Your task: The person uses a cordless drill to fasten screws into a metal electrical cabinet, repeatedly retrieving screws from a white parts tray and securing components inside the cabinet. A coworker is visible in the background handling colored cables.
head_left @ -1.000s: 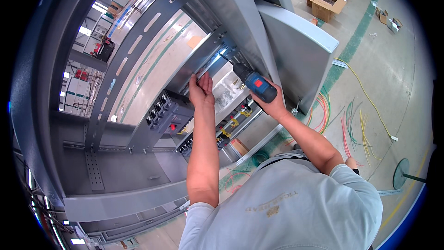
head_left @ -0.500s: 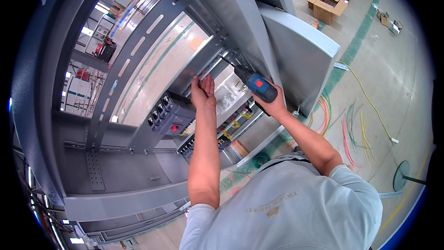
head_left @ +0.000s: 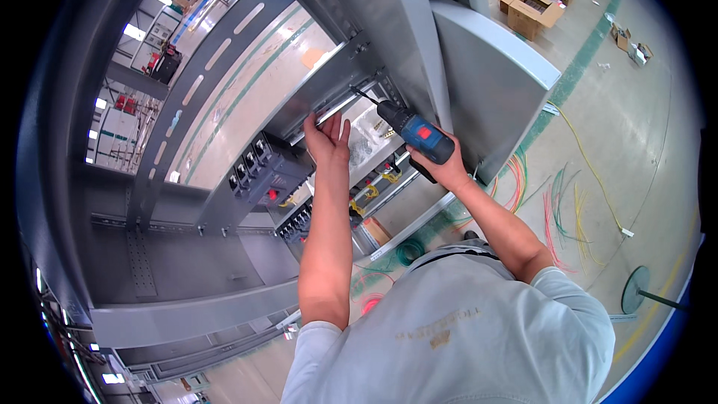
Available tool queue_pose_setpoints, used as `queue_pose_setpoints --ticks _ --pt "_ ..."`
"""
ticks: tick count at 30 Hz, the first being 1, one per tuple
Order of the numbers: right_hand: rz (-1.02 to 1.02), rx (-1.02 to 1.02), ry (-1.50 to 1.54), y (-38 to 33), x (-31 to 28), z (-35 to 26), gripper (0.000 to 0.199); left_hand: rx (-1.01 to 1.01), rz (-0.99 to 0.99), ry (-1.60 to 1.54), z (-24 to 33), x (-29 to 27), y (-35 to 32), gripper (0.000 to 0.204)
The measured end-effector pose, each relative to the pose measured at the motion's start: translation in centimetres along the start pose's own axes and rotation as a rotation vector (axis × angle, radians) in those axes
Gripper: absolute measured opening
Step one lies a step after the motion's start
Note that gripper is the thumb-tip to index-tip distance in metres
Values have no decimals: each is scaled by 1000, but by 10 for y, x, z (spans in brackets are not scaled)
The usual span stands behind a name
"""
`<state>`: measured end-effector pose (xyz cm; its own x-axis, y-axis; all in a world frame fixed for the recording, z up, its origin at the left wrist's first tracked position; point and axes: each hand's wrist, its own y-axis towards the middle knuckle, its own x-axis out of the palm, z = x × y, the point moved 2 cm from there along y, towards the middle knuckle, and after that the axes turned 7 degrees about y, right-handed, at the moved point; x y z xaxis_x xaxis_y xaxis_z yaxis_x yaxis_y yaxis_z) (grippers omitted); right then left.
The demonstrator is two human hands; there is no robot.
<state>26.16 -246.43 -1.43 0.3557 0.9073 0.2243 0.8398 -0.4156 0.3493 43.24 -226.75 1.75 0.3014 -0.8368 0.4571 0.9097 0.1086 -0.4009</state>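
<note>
A blue and black cordless drill (head_left: 425, 138) is gripped by my right hand (head_left: 450, 170). Its long thin bit slants up and left to the far end of a narrow metal rail (head_left: 333, 107) inside the grey cabinet frame. Whether the bit tip touches a screw there is too small to tell. My left hand (head_left: 329, 144) lies palm up just below the rail, fingers stretched out and spread, the fingertips at its near edge. Left of that hand sits a large dark circuit breaker (head_left: 271, 172) with a red part. Smaller devices with yellow wires (head_left: 371, 192) line a lower rail.
A grey cabinet panel (head_left: 493, 82) stands right of the drill. A slotted upright (head_left: 217, 56) runs along the left. On the floor lie loose coloured wires (head_left: 576, 213), a green coil (head_left: 409, 251), an open cardboard box (head_left: 528, 11) and a round-based stand (head_left: 636, 290).
The view has shifted slightly. My left fingers are spread a little more beneath the rail. The drill stays in my right hand, its bit still at the rail's far end.
</note>
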Motion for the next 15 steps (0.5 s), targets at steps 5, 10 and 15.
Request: queue_pose_setpoints --ticks 5,10,15 --pt "-93 134 27 -18 -6 -5 29 71 -2 -93 -15 1 -5 28" --pt "-112 242 169 -23 -1 -16 25 108 -55 -209 -34 -10 14 29" --pt "-121 351 258 -25 2 -29 24 61 -59 -360 -28 2 -15 32"
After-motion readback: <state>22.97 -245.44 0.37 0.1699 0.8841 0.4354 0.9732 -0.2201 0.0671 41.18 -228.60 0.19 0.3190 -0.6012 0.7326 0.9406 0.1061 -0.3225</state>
